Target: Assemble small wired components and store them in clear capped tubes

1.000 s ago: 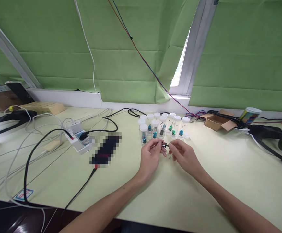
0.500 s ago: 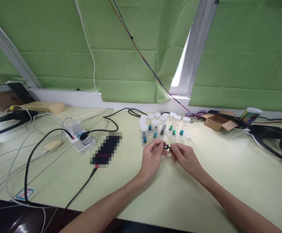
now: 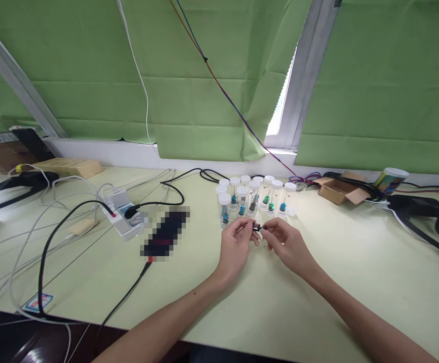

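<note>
Both hands meet over the counter (image 3: 318,282), just in front of the vials (image 3: 253,197). Left hand (image 3: 236,247) and right hand (image 3: 285,244) each pinch one end of a small black part (image 3: 257,228), fingertips closed narrow on it; the part is held between the two hands just above the counter, near the front row of vials. Too small to tell what the part is.

Vials: a cluster of clear tubes w/ white caps, upright, each w/ a small blue, green or dark piece inside. A loose white cap (image 3: 290,210) lies just right of the vials.

Left of the vials: a blurred-out black device (image 3: 164,233) w/ a black cable (image 3: 124,297) running from it toward the counter's near edge. Further left of the vials, a white power strip (image 3: 123,217) w/ a black plug in it, plus white and grey cables looping around it.

Right of the vials: a small open cardboard box (image 3: 335,190) w/ black cords across it, then a colourful cup (image 3: 389,179), then black straps (image 3: 427,214) well right.

Behind the vials: white sill (image 3: 136,154), green blinds (image 3: 204,75), and a red-blue wire pair (image 3: 234,108) running down diagonally to the counter just right of the vials. Far left of the vials: a flat wood block (image 3: 70,166) and a brown box (image 3: 0,151).
</note>
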`<action>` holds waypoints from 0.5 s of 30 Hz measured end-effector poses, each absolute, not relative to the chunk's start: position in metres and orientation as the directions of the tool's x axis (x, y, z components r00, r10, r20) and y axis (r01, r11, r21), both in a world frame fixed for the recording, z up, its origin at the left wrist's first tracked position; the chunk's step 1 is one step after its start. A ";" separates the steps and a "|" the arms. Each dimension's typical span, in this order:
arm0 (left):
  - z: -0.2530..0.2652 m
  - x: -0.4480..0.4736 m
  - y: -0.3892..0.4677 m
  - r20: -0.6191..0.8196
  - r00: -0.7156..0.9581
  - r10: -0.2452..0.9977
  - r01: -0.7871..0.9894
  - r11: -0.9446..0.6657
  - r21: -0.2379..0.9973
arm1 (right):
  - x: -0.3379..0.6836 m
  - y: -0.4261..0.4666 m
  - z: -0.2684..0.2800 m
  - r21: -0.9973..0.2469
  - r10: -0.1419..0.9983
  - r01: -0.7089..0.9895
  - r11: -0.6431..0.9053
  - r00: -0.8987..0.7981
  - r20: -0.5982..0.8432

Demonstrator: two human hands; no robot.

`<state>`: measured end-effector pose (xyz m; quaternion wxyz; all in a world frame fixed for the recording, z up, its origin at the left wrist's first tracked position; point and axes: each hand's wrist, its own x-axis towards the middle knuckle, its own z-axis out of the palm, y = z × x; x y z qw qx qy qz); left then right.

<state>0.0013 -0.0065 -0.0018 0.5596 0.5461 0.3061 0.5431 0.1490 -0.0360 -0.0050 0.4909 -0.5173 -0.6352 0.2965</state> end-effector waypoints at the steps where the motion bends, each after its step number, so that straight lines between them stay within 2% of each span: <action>1: -0.003 0.002 -0.006 0.251 0.227 0.941 -0.278 -0.184 0.943 | 0.149 -0.036 -0.004 -0.886 0.951 0.368 0.283 0.013 0.309; 8: -0.006 0.003 -0.006 0.248 0.256 0.935 -0.291 -0.170 0.941 | 0.148 -0.036 -0.003 -0.863 0.958 0.443 0.243 0.031 0.285; 15: -0.004 0.002 -0.007 0.233 0.206 0.951 -0.246 -0.180 0.952 | 0.149 -0.034 -0.006 -0.893 0.954 0.362 0.267 0.034 0.299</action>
